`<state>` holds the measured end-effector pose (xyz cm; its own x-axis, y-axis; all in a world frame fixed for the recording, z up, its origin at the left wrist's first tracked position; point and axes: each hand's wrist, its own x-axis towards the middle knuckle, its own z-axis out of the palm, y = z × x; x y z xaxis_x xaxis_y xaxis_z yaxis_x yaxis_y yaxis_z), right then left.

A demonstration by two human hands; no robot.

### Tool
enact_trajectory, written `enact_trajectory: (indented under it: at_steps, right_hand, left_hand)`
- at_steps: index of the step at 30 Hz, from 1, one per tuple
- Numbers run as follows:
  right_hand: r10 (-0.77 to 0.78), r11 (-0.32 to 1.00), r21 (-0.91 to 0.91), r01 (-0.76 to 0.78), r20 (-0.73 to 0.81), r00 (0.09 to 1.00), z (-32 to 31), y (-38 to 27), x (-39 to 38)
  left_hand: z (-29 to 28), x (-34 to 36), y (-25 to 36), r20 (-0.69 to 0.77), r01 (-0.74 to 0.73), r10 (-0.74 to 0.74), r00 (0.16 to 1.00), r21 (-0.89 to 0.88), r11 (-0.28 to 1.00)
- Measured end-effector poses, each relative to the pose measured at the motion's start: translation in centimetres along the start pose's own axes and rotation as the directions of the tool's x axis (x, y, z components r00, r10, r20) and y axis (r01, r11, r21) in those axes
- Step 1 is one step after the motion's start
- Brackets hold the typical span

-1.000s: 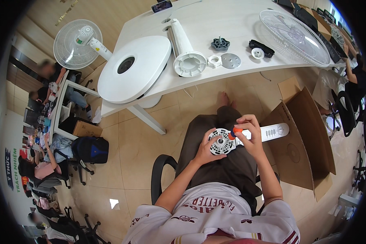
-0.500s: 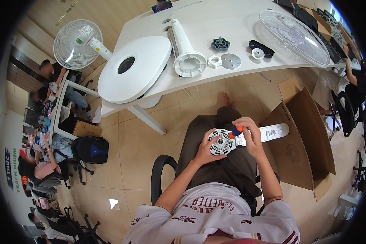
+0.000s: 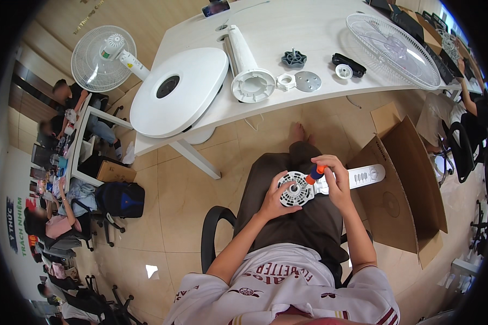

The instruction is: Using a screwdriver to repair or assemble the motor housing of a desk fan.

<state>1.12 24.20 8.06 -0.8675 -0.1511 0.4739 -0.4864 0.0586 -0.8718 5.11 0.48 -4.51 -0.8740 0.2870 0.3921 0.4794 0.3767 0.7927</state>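
Note:
My left hand [image 3: 273,199] grips the rim of a white, slotted round fan motor part [image 3: 300,196] on my lap. My right hand [image 3: 336,181] is closed on an orange-and-blue screwdriver handle [image 3: 314,174], held at the part's right side near its edge. A white elongated piece with oval buttons [image 3: 366,175] extends rightward from the round part, over my thigh. My fingers partly hide the rim; the screwdriver's tip is too small to make out.
A white table [image 3: 190,27] bears a round base [image 3: 195,97], pole [image 3: 252,81], knob [image 3: 293,58], metal disc [image 3: 309,81] and fan guard [image 3: 390,49]. An open carton [image 3: 374,211] stands right. A standing fan [image 3: 104,57], backpack [image 3: 119,200] and several people [image 3: 65,214] are around.
My right fingers have shifted slightly on the screwdriver handle, which shows more of its blue section and a slightly different tilt. My left hand stays in place.

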Motion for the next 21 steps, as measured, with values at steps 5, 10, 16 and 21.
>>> enact_trajectory:
  at_steps: [5,10,16,21]
  right_hand:
    - [-0.143,0.975,-0.169,0.143,0.011,0.990,0.1,-0.5,-0.2]
    - [-0.058,0.989,-0.132,0.061,0.027,0.998,-0.1,-0.5,0.1]
    - [-0.016,0.999,-0.030,0.016,-0.016,1.000,0.3,-0.3,0.0]
    - [-0.140,0.983,-0.122,0.135,-0.031,0.990,0.6,-1.1,0.0]
  left_hand:
    - [0.0,0.0,0.0,0.002,0.005,-0.005,1.000,0.004,1.000]
    - [0.0,0.0,0.0,-0.003,0.001,-0.001,1.000,0.014,1.000]
    - [0.0,0.0,0.0,0.001,0.009,-0.009,1.000,-0.009,1.000]
    - [-0.1,0.0,0.0,0.009,0.014,-0.014,1.000,-0.013,1.000]
